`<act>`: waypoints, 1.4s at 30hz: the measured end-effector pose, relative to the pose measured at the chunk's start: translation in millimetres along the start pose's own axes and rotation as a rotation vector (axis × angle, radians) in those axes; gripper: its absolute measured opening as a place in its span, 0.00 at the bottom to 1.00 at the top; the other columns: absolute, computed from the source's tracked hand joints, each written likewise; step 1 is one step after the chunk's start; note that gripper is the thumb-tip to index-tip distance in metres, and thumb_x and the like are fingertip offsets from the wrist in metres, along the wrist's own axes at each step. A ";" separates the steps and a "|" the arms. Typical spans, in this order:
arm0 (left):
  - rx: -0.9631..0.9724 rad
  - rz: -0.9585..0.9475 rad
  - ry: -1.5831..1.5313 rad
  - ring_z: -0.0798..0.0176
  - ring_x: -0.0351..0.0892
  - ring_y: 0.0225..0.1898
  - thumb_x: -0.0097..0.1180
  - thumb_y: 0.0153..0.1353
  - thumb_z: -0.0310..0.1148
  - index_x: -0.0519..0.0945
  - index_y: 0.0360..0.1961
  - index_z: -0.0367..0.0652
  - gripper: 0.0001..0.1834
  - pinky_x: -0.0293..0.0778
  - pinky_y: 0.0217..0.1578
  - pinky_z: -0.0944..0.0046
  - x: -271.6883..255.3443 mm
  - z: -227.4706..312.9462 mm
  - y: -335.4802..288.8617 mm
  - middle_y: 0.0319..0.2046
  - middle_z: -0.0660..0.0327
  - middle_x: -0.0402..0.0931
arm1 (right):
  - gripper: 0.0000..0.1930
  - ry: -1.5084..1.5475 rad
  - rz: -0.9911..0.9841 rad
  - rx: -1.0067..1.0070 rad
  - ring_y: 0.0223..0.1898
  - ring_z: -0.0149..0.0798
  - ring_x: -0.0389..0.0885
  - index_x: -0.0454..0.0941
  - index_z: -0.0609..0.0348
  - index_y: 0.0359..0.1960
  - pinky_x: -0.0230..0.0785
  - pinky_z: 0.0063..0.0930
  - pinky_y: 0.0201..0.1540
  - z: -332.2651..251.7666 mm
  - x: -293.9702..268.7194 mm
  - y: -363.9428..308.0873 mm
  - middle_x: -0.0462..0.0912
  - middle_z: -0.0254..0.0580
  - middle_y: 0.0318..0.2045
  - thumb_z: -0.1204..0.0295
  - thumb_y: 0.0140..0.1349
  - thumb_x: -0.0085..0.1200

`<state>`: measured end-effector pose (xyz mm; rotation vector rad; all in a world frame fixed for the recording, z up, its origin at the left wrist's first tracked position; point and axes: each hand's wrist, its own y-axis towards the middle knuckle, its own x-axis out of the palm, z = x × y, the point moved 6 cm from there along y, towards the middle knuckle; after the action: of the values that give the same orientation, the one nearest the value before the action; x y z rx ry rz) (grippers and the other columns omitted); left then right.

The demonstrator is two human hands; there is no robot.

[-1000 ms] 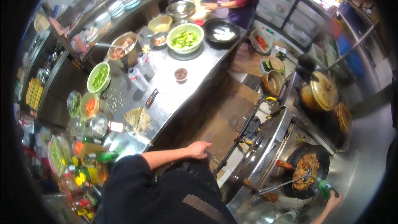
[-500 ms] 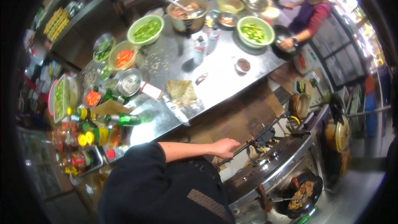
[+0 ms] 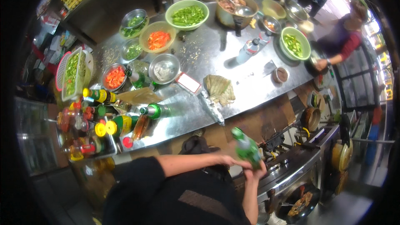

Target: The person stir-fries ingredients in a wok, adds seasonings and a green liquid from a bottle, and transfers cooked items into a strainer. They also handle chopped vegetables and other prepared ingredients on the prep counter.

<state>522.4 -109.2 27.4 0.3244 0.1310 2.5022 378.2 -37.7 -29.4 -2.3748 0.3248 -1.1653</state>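
Observation:
In front of my body, a green glass bottle (image 3: 248,148) is tilted, smeared by motion. My right hand (image 3: 257,171) is closed around its lower end. My left hand (image 3: 233,160) reaches in from the left and meets the bottle at that same end. Its fingers are blurred, so their grip does not show clearly. To the lower right, a black wok (image 3: 316,200) with browned food sits at the stove (image 3: 287,173). Across from my hands, a foil-like strip (image 3: 211,107) and a dried leaf bundle (image 3: 219,89) lie on the steel table (image 3: 187,112).
Bowls of red pieces (image 3: 159,37) and green vegetables (image 3: 188,15) stand on the table, with a large pot (image 3: 236,6) behind. Several sauce bottles (image 3: 121,126) crowd its left end. Another person (image 3: 346,43) works at the far right with a dark pan.
My right hand has come into view. The green bottle, earlier beside the wok, is now up in front of me. My left hand has moved off the stove's front rail to the bottle.

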 end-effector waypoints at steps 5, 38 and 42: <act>-0.218 0.660 0.064 0.64 0.74 0.43 0.71 0.40 0.31 0.71 0.49 0.42 0.32 0.71 0.46 0.64 -146.2 3.0 -72.9 0.41 0.61 0.74 | 0.36 -0.565 -0.259 0.331 0.57 0.41 0.67 0.44 0.48 0.68 0.73 0.44 0.50 69.2 78.6 52.3 0.61 0.45 0.60 0.58 0.63 0.49; -0.169 0.118 1.106 0.48 0.49 0.67 0.52 0.51 0.22 0.53 0.63 0.31 0.37 0.45 0.65 0.54 -117.9 -72.2 -29.2 0.64 0.45 0.51 | 0.09 -0.150 -0.297 0.354 0.20 0.23 0.69 0.76 0.60 0.36 0.62 0.18 0.20 141.7 -107.0 57.5 0.73 0.30 0.23 0.69 0.57 0.54; -0.085 -0.270 1.338 0.39 0.54 0.63 0.56 0.49 0.25 0.59 0.59 0.33 0.35 0.51 0.63 0.48 -104.1 -147.3 9.6 0.61 0.40 0.56 | 0.11 -0.058 0.038 0.251 0.24 0.24 0.72 0.76 0.62 0.39 0.66 0.22 0.25 203.0 -193.1 78.6 0.75 0.32 0.26 0.69 0.57 0.55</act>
<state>560.5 -180.6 -134.1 -1.3269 0.5336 2.0209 420.7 35.5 -307.8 -2.1695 0.1908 -1.0515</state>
